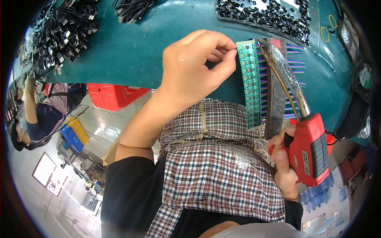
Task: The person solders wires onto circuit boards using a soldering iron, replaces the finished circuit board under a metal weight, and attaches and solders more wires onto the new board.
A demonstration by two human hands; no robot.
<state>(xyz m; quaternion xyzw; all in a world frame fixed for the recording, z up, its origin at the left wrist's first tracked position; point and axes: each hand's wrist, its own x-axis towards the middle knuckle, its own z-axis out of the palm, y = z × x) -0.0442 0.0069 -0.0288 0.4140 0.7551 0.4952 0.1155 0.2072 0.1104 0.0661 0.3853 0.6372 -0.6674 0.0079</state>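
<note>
My left hand [194, 65] is closed in a pinch at the far left corner of a long green circuit board panel [250, 85]. What lies between its fingertips, if anything, is too small to make out. My right hand [283, 168] grips a red soldering gun [310, 148] by its handle. The gun's metal barrel and a thin brass-coloured tube [283, 81] point away from me, ending near the panel's far end. Beside the panel lies a dark grey bar [276, 101], with rows of thin coloured wires [295, 63] running crosswise beneath it.
Bundles of black USB cables [65, 33] lie at the far left, with another coil [133, 8] nearby. A tray [258, 22] of small black connectors stands at the back. Yellow rings [325, 34] lie at right. Another person [47, 107] works beside a red stool [109, 96].
</note>
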